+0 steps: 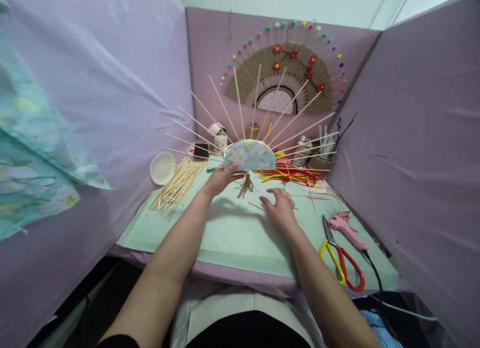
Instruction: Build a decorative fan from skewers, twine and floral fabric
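A half-round piece covered in pale blue floral cloth (250, 155) stands upright above the table, with thin wooden sticks fanning out from its curved edge. My left hand (222, 179) grips its lower left corner, the fingers partly behind it. A brown string tassel (245, 186) hangs below the middle of its straight edge. To the right and nearer the front, my right hand (280, 205) is apart from the piece, its fingers spread and curved with nothing between them. One thin stick lies on the table beside the right fingertips.
Loose sticks (178, 185) and a white paper plate (162, 168) are at the left. Red and yellow strips (292, 175) lie behind my right hand. Scissors (342, 258) and a pink glue gun (348, 231) rest at the right. A decorated fan (243, 83) hangs on the back wall.
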